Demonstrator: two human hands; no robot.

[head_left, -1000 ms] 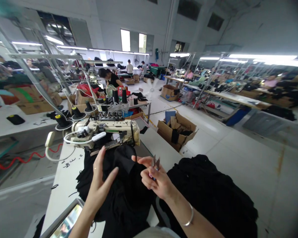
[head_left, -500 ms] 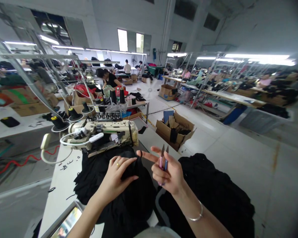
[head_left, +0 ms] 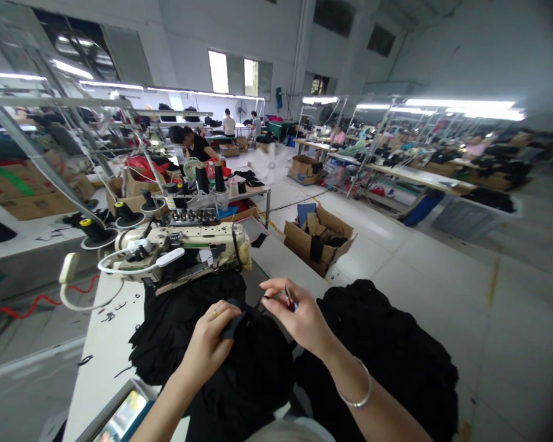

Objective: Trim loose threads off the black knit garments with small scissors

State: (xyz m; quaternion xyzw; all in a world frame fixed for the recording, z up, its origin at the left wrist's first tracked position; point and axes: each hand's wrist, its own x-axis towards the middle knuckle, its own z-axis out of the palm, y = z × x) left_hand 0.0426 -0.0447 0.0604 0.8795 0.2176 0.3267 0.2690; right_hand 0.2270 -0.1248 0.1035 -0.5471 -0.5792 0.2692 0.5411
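My left hand [head_left: 212,331], with a ring on one finger, pinches a folded edge of a black garment [head_left: 262,362] in front of me. My right hand [head_left: 299,313], a bangle on its wrist, keeps a pair of thread snips [head_left: 291,298] tucked among its fingers. Thumb and forefinger of that hand are closed on a thin black strip [head_left: 260,302] that runs up from the cloth. Most of the snips is hidden by the fingers. More black cloth [head_left: 179,319] lies under and beyond my left hand, by the sewing machine.
The sewing machine [head_left: 198,245] stands on the white table [head_left: 96,344], with thread cones [head_left: 125,212] behind it. A phone-like screen [head_left: 122,414] lies at lower left. A black cloth heap [head_left: 387,350] is at my right; beyond it stands an open carton [head_left: 320,239]. A co-worker [head_left: 194,144] sits farther back.
My right hand has turned and its finger and thumb have closed on the black strip; the snips' blades no longer point up. My left hand has closed on the cloth edge. The view has shifted slightly.
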